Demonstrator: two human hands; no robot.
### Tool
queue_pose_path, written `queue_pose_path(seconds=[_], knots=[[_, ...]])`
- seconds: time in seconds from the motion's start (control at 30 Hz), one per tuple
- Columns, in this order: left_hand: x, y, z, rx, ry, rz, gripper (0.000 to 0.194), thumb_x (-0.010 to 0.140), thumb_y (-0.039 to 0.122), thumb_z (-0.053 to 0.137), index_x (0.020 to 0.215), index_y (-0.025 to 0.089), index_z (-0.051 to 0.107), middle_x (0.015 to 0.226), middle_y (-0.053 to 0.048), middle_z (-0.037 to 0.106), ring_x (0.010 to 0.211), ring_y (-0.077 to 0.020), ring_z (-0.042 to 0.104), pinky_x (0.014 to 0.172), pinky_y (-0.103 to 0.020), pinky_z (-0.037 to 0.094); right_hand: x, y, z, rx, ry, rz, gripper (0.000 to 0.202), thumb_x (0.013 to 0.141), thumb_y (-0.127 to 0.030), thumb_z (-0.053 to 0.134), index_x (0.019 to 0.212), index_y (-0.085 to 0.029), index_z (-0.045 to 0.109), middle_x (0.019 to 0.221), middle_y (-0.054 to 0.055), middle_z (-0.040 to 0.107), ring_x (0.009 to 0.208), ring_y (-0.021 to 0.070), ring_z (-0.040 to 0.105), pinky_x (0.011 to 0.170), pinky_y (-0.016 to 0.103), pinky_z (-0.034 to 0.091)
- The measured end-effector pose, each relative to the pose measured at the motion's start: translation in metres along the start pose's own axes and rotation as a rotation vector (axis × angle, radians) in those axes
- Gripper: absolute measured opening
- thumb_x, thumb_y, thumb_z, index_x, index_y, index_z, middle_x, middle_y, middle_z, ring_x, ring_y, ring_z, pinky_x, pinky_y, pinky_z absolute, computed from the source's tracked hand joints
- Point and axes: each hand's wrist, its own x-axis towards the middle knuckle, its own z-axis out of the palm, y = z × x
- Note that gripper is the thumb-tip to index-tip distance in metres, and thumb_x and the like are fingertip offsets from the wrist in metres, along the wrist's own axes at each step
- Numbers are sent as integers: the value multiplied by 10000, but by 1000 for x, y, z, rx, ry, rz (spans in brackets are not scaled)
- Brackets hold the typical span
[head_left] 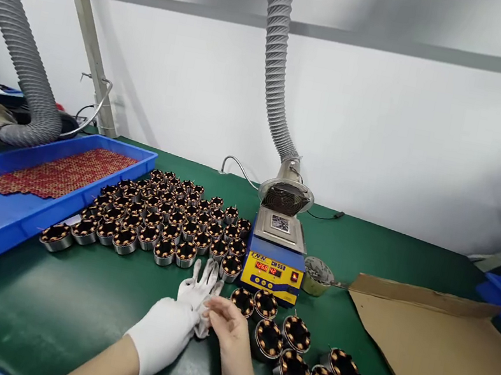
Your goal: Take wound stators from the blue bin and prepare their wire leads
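My left hand (163,335) wears a white glove and is at the front centre of the green table, its fingertips hard to make out. A second white glove (196,288) seems to be bunched at its fingers, with glove fingers spread away from me. My bare right hand (229,332) comes in from the right, thumb and index finger pressed together on the white fabric. Beyond both hands stand many round metal parts with copper windings (165,250). More of these wound parts (294,373) stand to the right of my right hand.
A blue and yellow heating unit (274,272) is behind the hands, under a grey extraction hose (278,56). Right of it are a small bowl (318,277) and a cardboard sheet (438,356). A blue tray (25,228) at the left holds red pieces (64,171).
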Motion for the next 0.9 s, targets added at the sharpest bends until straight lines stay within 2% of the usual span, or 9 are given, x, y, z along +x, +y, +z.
queue_pose_path(seconds=[0.13, 0.23, 0.37, 0.47, 0.53, 0.63, 0.73, 0.8, 0.9], knots=[[28, -4, -6, -166, 98, 1, 310, 777, 109, 433, 937, 179, 689, 957, -162, 708, 914, -351, 649, 791, -430, 468, -3, -9, -1, -71, 15, -50, 296, 640, -468, 747, 669, -176, 701, 720, 80, 687, 756, 210, 623, 778, 331, 471], [43, -5, -4, -361, 230, -15, 335, 792, 172, 440, 1048, 234, 647, 1047, -87, 697, 979, -282, 627, 820, -359, 468, -3, -14, -4, -119, 94, -84, 330, 598, -500, 765, 632, -183, 681, 707, 81, 692, 748, 225, 642, 823, 370, 476], [52, -3, 9, -640, 358, -11, 352, 862, 318, 352, 1015, 187, 642, 990, -60, 708, 901, -203, 641, 778, -259, 485, -3, -12, -8, -173, 204, -98, 420, 586, -540, 761, 748, -166, 659, 613, 54, 659, 565, 187, 617, 605, 307, 499], [48, -1, 20, -787, 396, 11, 362, 852, 367, 358, 940, 167, 647, 894, -53, 718, 802, -186, 650, 707, -231, 502, -4, -7, -10, -210, 120, -88, 503, 705, -613, 631, 893, -147, 634, 557, 20, 610, 431, 130, 529, 469, 253, 426], [43, 1, 26, -818, 427, 41, 316, 841, 355, 402, 962, 192, 645, 942, -40, 717, 856, -185, 648, 775, -233, 492, -5, -5, -9, -212, 79, -92, 492, 788, -616, 532, 964, -159, 586, 579, 4, 597, 427, 113, 507, 460, 235, 401], [34, 2, 29, -650, 572, 163, 240, 857, 313, 448, 988, 239, 635, 874, -12, 730, 780, -170, 666, 739, -227, 502, -9, -5, -8, -251, 27, -122, 435, 849, -602, 438, 928, -187, 538, 565, -21, 551, 437, 110, 490, 458, 224, 380], [28, 2, 27, -335, 869, 358, 244, 924, 319, 387, 985, 234, 607, 750, 0, 723, 608, -154, 659, 578, -233, 513, -13, -4, -7, -432, 103, -235, 437, 871, -585, 398, 923, -188, 571, 533, -23, 518, 443, 114, 470, 459, 226, 349], [27, 3, 23, -197, 1019, 466, 264, 951, 297, 335, 1001, 213, 580, 750, -7, 721, 606, -141, 665, 574, -231, 520, -14, 0, -7, -529, 145, -261, 454, 889, -568, 364, 946, -185, 602, 489, -28, 498, 405, 109, 428, 438, 228, 322], [25, 7, 18, -72, 1112, 551, 250, 949, 215, 320, 980, 181, 565, 754, -36, 716, 630, -146, 668, 593, -248, 528, -10, 6, -11, -522, 109, -176, 474, 887, -566, 369, 909, -179, 641, 393, -58, 416, 318, 89, 311, 372, 221, 270]])
